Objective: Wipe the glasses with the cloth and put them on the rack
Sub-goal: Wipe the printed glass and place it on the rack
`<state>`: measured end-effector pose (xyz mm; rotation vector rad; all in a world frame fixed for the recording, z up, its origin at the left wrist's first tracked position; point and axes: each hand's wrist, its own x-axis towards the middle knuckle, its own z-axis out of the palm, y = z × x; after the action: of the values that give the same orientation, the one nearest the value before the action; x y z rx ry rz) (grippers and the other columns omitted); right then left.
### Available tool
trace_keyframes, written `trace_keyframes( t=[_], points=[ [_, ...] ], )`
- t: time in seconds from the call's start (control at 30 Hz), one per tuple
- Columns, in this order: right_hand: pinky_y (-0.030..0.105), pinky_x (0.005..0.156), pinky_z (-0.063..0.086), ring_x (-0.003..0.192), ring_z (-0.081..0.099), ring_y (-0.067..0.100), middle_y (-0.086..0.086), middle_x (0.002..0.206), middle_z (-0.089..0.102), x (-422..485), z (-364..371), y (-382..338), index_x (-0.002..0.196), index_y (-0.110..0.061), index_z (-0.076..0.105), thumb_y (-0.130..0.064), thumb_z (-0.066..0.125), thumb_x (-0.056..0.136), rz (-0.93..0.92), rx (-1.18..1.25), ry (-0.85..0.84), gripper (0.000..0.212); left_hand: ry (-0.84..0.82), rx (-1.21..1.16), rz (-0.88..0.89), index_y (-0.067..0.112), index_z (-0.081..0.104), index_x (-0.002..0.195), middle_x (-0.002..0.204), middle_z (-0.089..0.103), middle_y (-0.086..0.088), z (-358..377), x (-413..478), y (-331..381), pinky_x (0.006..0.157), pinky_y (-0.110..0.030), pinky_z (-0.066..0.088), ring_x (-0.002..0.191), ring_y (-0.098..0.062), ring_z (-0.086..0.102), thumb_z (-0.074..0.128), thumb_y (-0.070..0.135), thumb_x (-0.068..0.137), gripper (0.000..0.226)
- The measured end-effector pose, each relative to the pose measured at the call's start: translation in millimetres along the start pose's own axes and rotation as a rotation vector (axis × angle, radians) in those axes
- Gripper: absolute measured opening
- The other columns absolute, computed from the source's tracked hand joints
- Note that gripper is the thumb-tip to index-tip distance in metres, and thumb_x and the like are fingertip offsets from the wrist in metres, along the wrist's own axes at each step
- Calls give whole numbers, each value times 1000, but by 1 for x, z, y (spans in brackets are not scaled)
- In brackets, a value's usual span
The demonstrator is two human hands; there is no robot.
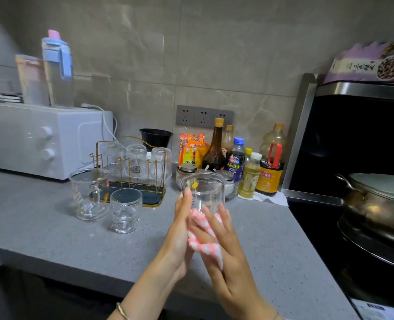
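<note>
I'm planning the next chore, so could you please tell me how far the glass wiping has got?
Done, apparently: three ribbed glasses hang upside down on the gold rack. In hand: a clear glass held between the left hand and right hand, with the pink checked cloth against it. Remaining: the handled glass mug and small tumbler on the counter.

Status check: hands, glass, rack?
Left hand flat against glass, right hand pressing cloth on it. Glass held above counter, not racked. Mug and small glass stand before the rack.
</note>
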<state>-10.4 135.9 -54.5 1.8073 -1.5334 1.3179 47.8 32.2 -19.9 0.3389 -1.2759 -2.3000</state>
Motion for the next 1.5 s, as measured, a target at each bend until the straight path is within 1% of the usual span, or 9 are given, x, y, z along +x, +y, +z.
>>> trace_keyframes(
  t=[0.1, 0.27, 0.43, 0.7, 0.8, 0.97, 1.13, 1.3, 1.5],
  points=[
    [35, 120, 9, 148, 3, 16, -16, 157, 21, 12, -5, -5, 138, -35, 45, -43, 33, 100, 188, 89, 26, 41, -48, 42, 57, 21, 47, 140, 121, 68, -10, 3, -2, -6, 65, -26, 57, 100, -19, 70, 45, 65, 84, 72],
    [27, 114, 4, 143, -12, -4, -36, 152, -1, 44, -28, 0, 146, -49, 11, -63, 29, 91, 397, 156, 70, 60, -88, 42, 60, 38, 58, 128, 109, 74, 1, 8, -10, -12, 68, -35, 58, 89, -26, 73, 43, 58, 91, 45],
    [54, 118, 3, 144, -11, -2, -33, 154, 1, 51, -34, 0, 150, -30, 20, -49, 29, 97, 353, 93, -8, 57, -143, -19, 12, 27, 65, 123, 109, 73, -11, 9, -14, -4, 69, -38, 58, 82, -29, 73, 45, 56, 89, 50],
    [34, 120, 1, 148, 7, 26, -7, 157, 24, 15, -12, -11, 129, -29, 57, -28, 43, 99, -87, -120, -107, 33, -194, -222, -51, 21, 63, 121, 98, 74, -15, 7, -13, 16, 67, -35, 61, 83, -27, 73, 42, 63, 88, 57],
    [38, 120, 5, 148, 10, 23, -7, 156, 27, 27, -19, -15, 132, -28, 54, -35, 34, 101, -9, -28, -82, 37, -231, -175, -68, 13, 78, 95, 97, 74, -15, 8, -14, 16, 81, -33, 59, 89, -23, 73, 35, 63, 89, 66],
    [26, 119, -3, 147, 5, 9, -23, 155, 21, 54, -35, -7, 139, -31, 42, -48, 23, 100, 122, -22, -50, 47, -184, -103, -30, 19, 75, 108, 110, 72, -13, 6, -18, 13, 65, -34, 59, 82, -24, 72, 39, 55, 92, 54],
    [32, 119, 4, 146, 12, 10, -14, 152, 29, 72, -53, 9, 129, -51, 46, -49, 29, 99, 47, -249, 62, 35, -136, -121, -87, 14, 66, 118, 114, 70, -17, 7, -23, 12, 94, -51, 47, 98, -39, 67, 45, 55, 91, 53],
    [24, 88, 38, 113, 40, 11, -5, 121, 47, 62, -49, 7, 111, -26, 70, -38, 49, 94, -5, -415, 214, 30, -143, -62, -89, 10, 61, 121, 106, 71, -18, 6, -21, 12, 80, -39, 56, 87, -27, 71, 39, 53, 96, 55],
    [29, 114, 20, 146, 16, 9, -19, 155, 25, 42, -33, -14, 132, -42, 52, -53, 49, 90, 200, -49, 71, 43, -152, -63, 3, 16, 62, 127, 110, 72, -11, 10, -19, 14, 58, -28, 58, 86, -20, 73, 31, 53, 98, 57]
  ],
)
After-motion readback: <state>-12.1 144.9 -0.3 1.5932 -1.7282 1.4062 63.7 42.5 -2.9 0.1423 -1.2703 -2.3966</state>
